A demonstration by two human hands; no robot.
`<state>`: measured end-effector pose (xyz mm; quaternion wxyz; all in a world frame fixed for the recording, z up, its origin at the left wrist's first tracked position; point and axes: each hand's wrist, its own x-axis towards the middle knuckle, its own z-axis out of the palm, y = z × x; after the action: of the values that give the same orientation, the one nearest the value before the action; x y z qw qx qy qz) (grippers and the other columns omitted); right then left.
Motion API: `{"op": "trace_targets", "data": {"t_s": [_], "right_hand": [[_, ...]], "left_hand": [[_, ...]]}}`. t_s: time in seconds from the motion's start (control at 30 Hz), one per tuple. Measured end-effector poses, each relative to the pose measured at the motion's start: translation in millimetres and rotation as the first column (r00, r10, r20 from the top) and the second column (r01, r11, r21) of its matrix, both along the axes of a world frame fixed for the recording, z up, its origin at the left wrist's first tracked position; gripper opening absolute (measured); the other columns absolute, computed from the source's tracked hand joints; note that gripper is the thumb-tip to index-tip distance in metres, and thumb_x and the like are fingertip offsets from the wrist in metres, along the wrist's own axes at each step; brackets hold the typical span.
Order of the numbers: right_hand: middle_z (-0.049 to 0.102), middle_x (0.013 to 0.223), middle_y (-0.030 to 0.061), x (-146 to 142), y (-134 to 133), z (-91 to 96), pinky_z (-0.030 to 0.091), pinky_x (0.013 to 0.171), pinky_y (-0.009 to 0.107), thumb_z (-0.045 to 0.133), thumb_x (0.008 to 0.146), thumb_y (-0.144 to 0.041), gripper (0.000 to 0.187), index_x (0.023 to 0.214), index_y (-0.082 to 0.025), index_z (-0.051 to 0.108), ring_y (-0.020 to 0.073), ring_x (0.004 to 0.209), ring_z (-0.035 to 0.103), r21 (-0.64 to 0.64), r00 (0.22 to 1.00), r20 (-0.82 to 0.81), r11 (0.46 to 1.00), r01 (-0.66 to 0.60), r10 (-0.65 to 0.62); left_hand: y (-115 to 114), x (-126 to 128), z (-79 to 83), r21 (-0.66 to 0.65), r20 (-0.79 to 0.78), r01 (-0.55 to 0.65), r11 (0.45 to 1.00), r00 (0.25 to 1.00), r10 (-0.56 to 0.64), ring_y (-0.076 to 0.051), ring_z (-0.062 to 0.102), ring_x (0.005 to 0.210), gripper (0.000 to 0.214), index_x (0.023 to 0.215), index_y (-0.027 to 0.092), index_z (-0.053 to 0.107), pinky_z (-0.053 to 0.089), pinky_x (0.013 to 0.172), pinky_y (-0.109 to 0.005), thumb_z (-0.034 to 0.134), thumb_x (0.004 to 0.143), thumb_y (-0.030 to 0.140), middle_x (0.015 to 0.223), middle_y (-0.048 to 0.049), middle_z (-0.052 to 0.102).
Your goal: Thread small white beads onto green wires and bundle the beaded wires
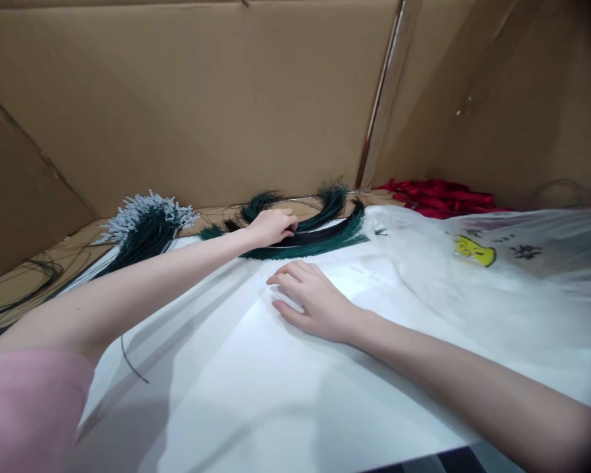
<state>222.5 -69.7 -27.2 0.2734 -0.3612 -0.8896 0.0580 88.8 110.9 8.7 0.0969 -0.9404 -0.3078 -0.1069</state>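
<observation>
My left hand (270, 226) reaches far forward over curved bundles of thin dark green and black wires (320, 243). Its fingers are bent down and closed at the wires; which strands they grip is partly hidden behind the hand. Nearer to me, my right hand (318, 302) is held low over a white sheet (246, 368), palm down, fingers slightly bent and apart, with nothing in it. To the left, beyond my left forearm, lies a thick bunch of dark green wires with pale bluish-white beaded tips (150, 217).
Cardboard walls (201, 105) close off the back and sides. At the right are a pile of red ribbon-like material (443, 196) and a translucent plastic bag (532, 256) with a yellow print. Loose dark wires (24, 289) lie at the far left, and a single wire (132, 364) below my left forearm.
</observation>
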Motion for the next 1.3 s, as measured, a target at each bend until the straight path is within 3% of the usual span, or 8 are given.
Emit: {"op": "trace_targets", "data": {"t_s": [0.17, 0.43, 0.63, 0.73, 0.87, 1.03, 1.3], "right_hand": [[0.062, 0.113, 0.0123, 0.7, 0.1, -2.2, 0.042, 0.095, 0.044, 0.052, 0.095, -0.028, 0.024, 0.116, -0.017, 0.06, 0.027, 0.109, 0.053, -0.034, 1.0, -0.005, 0.999, -0.027, 0.026], [0.061, 0.114, 0.0123, 1.5, 0.3, -2.9, 0.043, 0.094, 0.045, 0.054, 0.094, -0.027, 0.023, 0.114, -0.019, 0.06, 0.0276, 0.11, 0.052, -0.061, 0.998, -0.044, 0.997, -0.038, 0.036], [0.061, 0.114, 0.0112, 0.9, 0.8, -4.0, 0.044, 0.095, 0.045, 0.053, 0.094, -0.028, 0.022, 0.114, -0.02, 0.061, 0.0269, 0.109, 0.052, -0.078, 0.997, -0.069, 0.996, -0.039, 0.034], [0.061, 0.114, 0.0111, 0.8, 0.1, -3.0, 0.044, 0.095, 0.045, 0.054, 0.094, -0.027, 0.022, 0.114, -0.02, 0.061, 0.027, 0.109, 0.052, -0.085, 0.997, -0.072, 0.996, -0.038, 0.032], [0.061, 0.114, 0.011, 1.3, -0.8, -1.2, 0.043, 0.097, 0.045, 0.054, 0.095, -0.027, 0.022, 0.113, -0.019, 0.061, 0.0263, 0.11, 0.051, -0.092, 0.996, -0.085, 0.995, -0.035, 0.028], [0.061, 0.112, 0.0107, 2.4, -1.1, -0.6, 0.043, 0.096, 0.045, 0.054, 0.094, -0.025, 0.019, 0.111, -0.02, 0.062, 0.0268, 0.109, 0.052, -0.101, 0.994, -0.104, 0.995, -0.028, 0.017], [0.061, 0.111, 0.0103, 2.7, -0.5, -1.7, 0.044, 0.095, 0.045, 0.055, 0.093, -0.024, 0.018, 0.11, -0.021, 0.061, 0.0264, 0.107, 0.052, -0.105, 0.993, -0.118, 0.994, -0.028, 0.016]], "left_hand": [[7.4, 7.1, 0.7, -0.003, 0.012, 0.001, 1.0, 1.0, -0.001, -0.021, 0.064, 0.087, 0.012, 0.084, 0.018, 0.067, 0.042, 0.07, -0.028, 0.056, 0.086, 0.017, 0.094, -0.0052, 0.069], [25.5, 12.7, 0.4, -0.056, 0.132, -0.023, 0.998, 0.991, 0.03, -0.019, 0.064, 0.081, 0.017, 0.103, 0.015, 0.061, 0.043, 0.071, -0.028, 0.047, 0.094, 0.02, 0.092, -0.008, 0.072], [34.0, 12.5, -3.1, -0.074, 0.115, -0.013, 0.997, 0.993, 0.022, -0.019, 0.065, 0.079, 0.014, 0.097, 0.016, 0.066, 0.045, 0.073, -0.027, 0.056, 0.089, 0.022, 0.087, -0.0062, 0.072], [33.7, 11.5, -2.9, -0.052, 0.105, -0.026, 0.998, 0.994, 0.031, -0.02, 0.065, 0.079, 0.018, 0.101, 0.016, 0.066, 0.044, 0.073, -0.027, 0.059, 0.088, 0.025, 0.088, -0.0065, 0.072], [29.8, 10.6, 0.5, -0.017, 0.071, -0.012, 1.0, 0.997, 0.014, -0.021, 0.065, 0.082, 0.014, 0.09, 0.016, 0.068, 0.043, 0.071, -0.027, 0.056, 0.088, 0.022, 0.088, -0.0073, 0.072], [27.8, 9.1, 6.1, 0.014, 0.063, 0.004, 1.0, 0.998, -0.004, -0.022, 0.066, 0.083, 0.017, 0.089, 0.015, 0.069, 0.043, 0.07, -0.029, 0.053, 0.088, 0.019, 0.09, -0.0091, 0.072], [24.1, 18.7, 0.5, 0.006, 0.074, 0.064, 0.998, 0.995, -0.065, -0.02, 0.066, 0.089, 0.019, 0.106, 0.021, 0.066, 0.044, 0.072, -0.027, 0.057, 0.089, 0.025, 0.101, -0.0047, 0.073]]}}
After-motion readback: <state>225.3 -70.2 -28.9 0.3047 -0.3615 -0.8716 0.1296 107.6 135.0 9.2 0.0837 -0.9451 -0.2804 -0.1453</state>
